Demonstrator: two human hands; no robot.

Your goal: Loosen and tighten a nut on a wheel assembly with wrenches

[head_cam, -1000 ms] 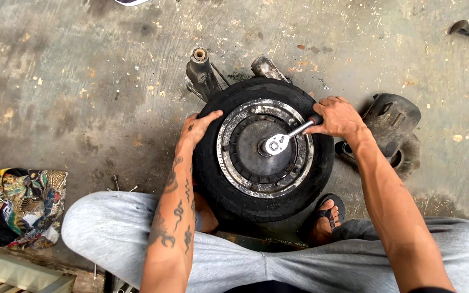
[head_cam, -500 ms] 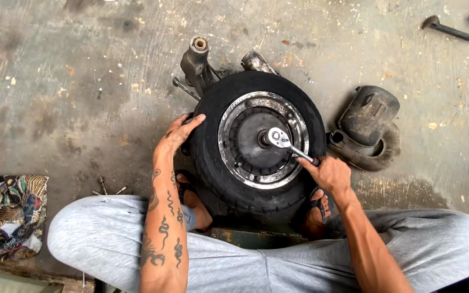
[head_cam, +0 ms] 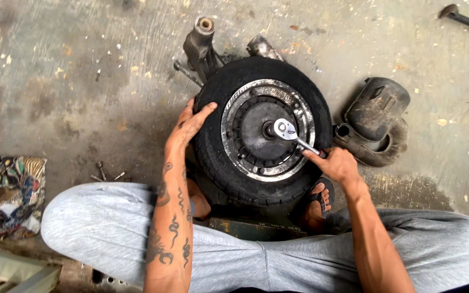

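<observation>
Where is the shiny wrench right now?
In the head view, the ratchet wrench sits on the hub at the centre of the wheel. The right hand holds its handle toward the lower right.

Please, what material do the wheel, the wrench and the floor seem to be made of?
Tyre: likely black rubber, matte and dusty.
Hub: seems metal, dark centre with a worn, shiny grey ring.
Ratchet wrench, held by the right hand: probably polished steel, bright reflections.
Floor: looks like concrete, grey, stained, rough.
</observation>
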